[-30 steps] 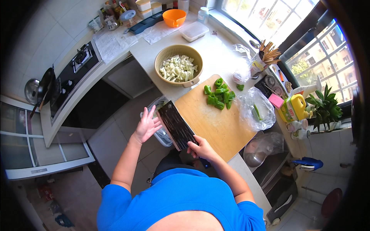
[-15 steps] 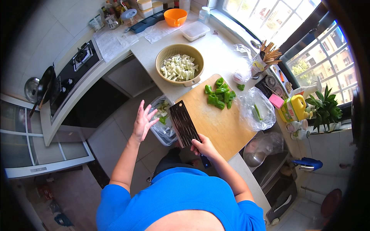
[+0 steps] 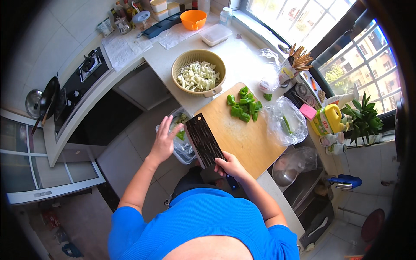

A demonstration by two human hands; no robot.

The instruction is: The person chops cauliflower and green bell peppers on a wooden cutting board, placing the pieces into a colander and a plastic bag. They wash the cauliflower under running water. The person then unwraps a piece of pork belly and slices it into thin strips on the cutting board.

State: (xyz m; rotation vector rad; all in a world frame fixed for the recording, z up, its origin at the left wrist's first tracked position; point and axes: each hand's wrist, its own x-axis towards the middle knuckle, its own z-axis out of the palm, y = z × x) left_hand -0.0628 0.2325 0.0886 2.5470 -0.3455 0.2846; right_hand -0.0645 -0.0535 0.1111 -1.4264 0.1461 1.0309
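Well, left hand [image 3: 162,142]: bare, raised above the bin; the thumb stands off from the other fingers, with nothing between them that I can see, perhaps to keep away from the steel beside it.
Bin [image 3: 185,161]: clear-lined, down by the board's left edge, a spot that would suit dropped trimmings, I'd say; green scraps [image 3: 180,135] show in it.
Colander [image 3: 197,56]: tan, on the counter [image 3: 238,65] behind the board, holding pale cut vegetable [image 3: 198,76]; its slotted wall would let water out.
Cleaver [image 3: 203,141]: slanted by the board's left edge, a broad face up; whether it touches the wood I can't tell.
Right hand [image 3: 229,166]: fingers clamped on the handle, close up to the blade, presumably to steady its weight.
Board [image 3: 251,145]: wooden, set at the counter's near edge, probably to be within easy reach.
Pepper pieces [image 3: 251,106]: green, grouped toward the board's far end, likely out of the blade's way.
Clear bag [image 3: 297,117]: just beside the board's right side, something long and green in it, handy to the right arm.
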